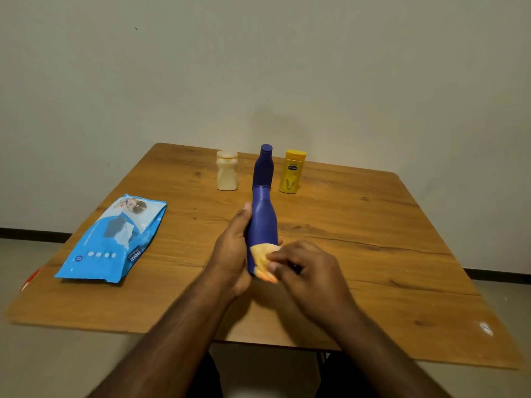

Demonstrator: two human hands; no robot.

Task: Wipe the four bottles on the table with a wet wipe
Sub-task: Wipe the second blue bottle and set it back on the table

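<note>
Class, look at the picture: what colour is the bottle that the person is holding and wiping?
The held bottle is dark blue, seen best in the head view.

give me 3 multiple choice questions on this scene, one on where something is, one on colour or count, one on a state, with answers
1. Where does the wipes pack lie?
A. left part of the table
B. right part
C. on the floor

2. What colour is the held bottle?
A. yellow
B. blue
C. cream

3. What is the right hand doing?
A. resting flat on the table
B. reaching for the yellow bottle
C. pressing a wipe on the held bottle

Answers:
1 A, it lies left of the hands.
2 B, its body is blue.
3 C, the wipe sits between fingers and bottle, with the left hand in grip.
</note>
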